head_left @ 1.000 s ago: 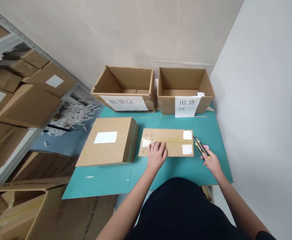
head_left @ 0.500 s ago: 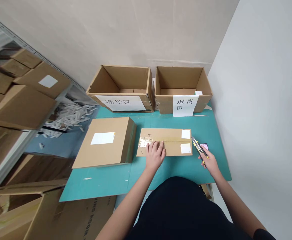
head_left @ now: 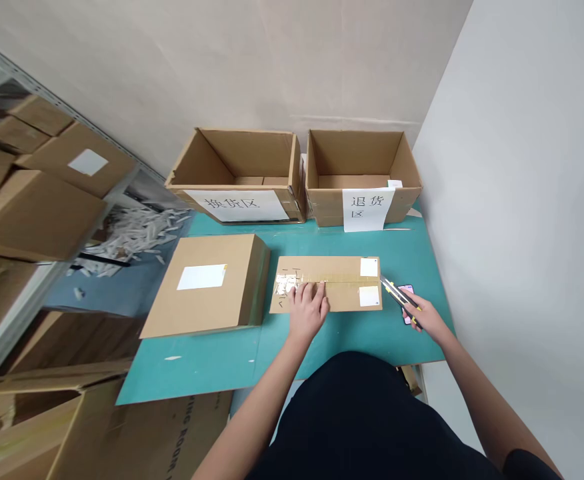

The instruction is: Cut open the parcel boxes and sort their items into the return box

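A flat, taped cardboard box (head_left: 342,297) with two white labels on its right end lies on the green table. My left hand (head_left: 308,310) rests on its left half, fingers laid out over the top. In my right hand (head_left: 427,319) is a yellow and black utility knife (head_left: 401,295). Its blade tip is at the box's right edge, around the taped seam; whether it touches I cannot tell. A phone (head_left: 407,289) lies on the table, partly behind the knife and hand.
A larger closed box (head_left: 207,310) with a white label sits left on the table (head_left: 197,363). Two open boxes with paper signs, left (head_left: 232,203) and right (head_left: 327,207), stand at the back. Shelved boxes (head_left: 37,213) are at the left, a wall (head_left: 532,200) at the right.
My right hand and the knife's handle have shifted slightly right and down, with the blade tip still by the box's right edge. My left hand stays on the box. The view has shifted a little.
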Motion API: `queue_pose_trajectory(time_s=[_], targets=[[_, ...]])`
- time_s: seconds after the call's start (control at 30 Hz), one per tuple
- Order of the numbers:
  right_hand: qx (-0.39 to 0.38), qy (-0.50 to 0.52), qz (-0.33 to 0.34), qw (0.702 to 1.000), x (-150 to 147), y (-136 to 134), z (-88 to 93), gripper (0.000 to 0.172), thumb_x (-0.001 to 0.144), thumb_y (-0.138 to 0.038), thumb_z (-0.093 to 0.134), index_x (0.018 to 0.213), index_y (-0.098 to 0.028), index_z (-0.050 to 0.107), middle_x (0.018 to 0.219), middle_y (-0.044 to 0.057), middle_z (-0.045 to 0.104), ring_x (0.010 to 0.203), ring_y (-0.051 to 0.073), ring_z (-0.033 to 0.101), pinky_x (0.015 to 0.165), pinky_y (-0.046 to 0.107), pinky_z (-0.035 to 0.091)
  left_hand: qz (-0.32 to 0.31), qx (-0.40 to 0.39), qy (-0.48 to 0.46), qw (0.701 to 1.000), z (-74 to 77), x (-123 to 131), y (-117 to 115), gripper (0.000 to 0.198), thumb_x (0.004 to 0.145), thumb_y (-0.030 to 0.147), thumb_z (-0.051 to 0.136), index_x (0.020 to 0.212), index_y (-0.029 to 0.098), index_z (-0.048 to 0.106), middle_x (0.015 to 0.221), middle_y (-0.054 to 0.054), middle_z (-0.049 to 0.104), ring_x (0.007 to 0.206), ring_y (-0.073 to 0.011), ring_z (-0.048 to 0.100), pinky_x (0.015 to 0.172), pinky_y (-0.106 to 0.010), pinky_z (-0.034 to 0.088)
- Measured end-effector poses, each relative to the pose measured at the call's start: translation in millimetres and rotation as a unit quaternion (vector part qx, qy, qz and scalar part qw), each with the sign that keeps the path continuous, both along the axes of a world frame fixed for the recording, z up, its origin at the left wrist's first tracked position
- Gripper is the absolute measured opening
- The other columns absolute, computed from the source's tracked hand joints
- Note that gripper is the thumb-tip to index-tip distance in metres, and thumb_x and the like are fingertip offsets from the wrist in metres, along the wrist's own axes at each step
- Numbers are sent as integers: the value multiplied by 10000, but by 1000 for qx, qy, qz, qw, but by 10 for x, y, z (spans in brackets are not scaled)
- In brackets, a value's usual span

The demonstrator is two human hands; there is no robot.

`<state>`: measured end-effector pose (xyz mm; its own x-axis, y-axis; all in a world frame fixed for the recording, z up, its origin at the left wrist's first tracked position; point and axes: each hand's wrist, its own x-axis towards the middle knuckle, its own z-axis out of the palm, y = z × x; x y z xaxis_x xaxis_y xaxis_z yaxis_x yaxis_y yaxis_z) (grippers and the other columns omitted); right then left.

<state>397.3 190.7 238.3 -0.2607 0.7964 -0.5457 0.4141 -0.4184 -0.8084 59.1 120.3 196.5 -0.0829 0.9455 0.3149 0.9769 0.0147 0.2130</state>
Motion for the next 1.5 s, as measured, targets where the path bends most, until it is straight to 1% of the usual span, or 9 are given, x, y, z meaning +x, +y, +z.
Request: queue_pose_trajectory(time_s=[0.27,0.4,0.57,0.7,0.93,1.03,1.23,1.37,1.5], targets=[[-26,-10,21,999,65,7,135,804,826,-519,620,1539,-211,415,702,-27,632,410,93,504,347,196,341,5,-8,-26,1000,-7,5,-21,438,933,265,482,1336,204,640,1235,-172,628,1243,-338,507,1144,-571,259],[-56,6,41,998,124,103,249,783,826,-517,638,1524,-223,437,699,-31,628,420,86,505,356,187,336,2,-6,-40,999,-21,-1,-23,448,924,261,490,1344,207,636,1242,-175,626,1252,-343,505,1144,-571,261],[-66,31,56,996,151,178,347,768,832,-524,655,1508,-216,459,702,-22,633,417,81,493,354,181,313,4,-6,-22,1000,-13,0,-12,438,931,262,479,1332,203,644,1238,-173,632,1245,-338,511,1137,-568,275],[-61,18,27,998,92,39,304,794,822,-536,642,1522,-221,440,691,-32,617,410,85,494,353,190,328,3,-9,-29,1000,-14,1,-23,446,921,260,488,1338,213,640,1238,-170,632,1246,-343,509,1136,-576,273],[-16,-12,8,1000,47,-207,99,800,803,-550,608,1518,-230,444,721,-35,627,412,91,500,350,205,355,-2,-11,-27,1000,-25,-5,-33,440,919,260,487,1326,213,647,1229,-164,634,1238,-340,510,1141,-570,261],[-12,-15,14,1000,75,-203,92,814,798,-564,605,1519,-222,443,724,-34,623,415,90,499,355,207,353,-4,-10,-23,1000,-25,-11,-30,440,919,256,487,1326,212,647,1222,-162,638,1227,-339,516,1136,-566,265],[-56,6,34,998,168,-150,194,844,816,-587,634,1546,-235,399,738,-32,616,427,85,496,365,204,342,-5,-3,-27,1000,-41,-15,-34,418,926,264,491,1303,214,665,1224,-156,641,1219,-341,523,1131,-560,275],[-66,23,48,996,233,-85,206,839,828,-584,639,1548,-229,394,732,-34,611,431,81,496,365,195,331,-5,-7,-19,1000,-50,-11,-42,418,944,274,471,1310,211,661,1230,-161,639,1228,-344,516,1134,-565,270],[-58,16,31,998,227,-48,199,833,807,-587,651,1526,-225,434,735,-25,625,424,81,493,357,193,317,-12,-14,-16,1000,-64,-41,-58,434,968,354,466,1334,201,640,1258,-179,624,1250,-356,500,1141,-574,257]])
